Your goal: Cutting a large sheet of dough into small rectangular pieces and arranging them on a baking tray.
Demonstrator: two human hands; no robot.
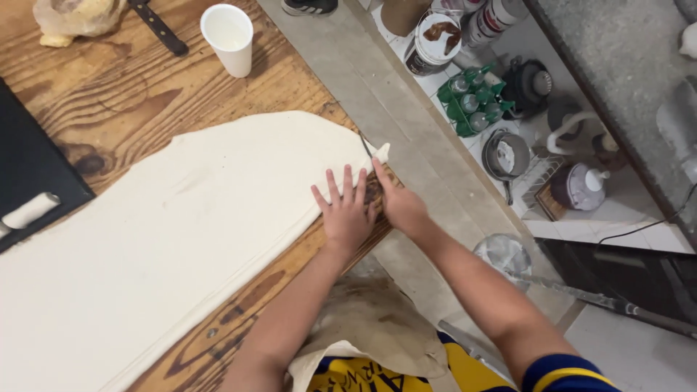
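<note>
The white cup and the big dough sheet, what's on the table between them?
Nothing: in the head view, only bare wooden table shows between the white cup and the dough sheet.

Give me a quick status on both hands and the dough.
Left hand flat on dough sheet edge. Right hand holds a knife at the corner. Paper cup stands apart.

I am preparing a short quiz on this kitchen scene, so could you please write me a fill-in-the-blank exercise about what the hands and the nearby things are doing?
1. The left hand lies flat with its fingers ____ at the edge of the dough sheet.
2. The right hand holds a thin ____ at the sheet's corner.
3. The sheet lies on a ____ table.
4. A white ____ stands upright near the table's far edge.

Missing words: spread; knife; wooden; cup
</note>
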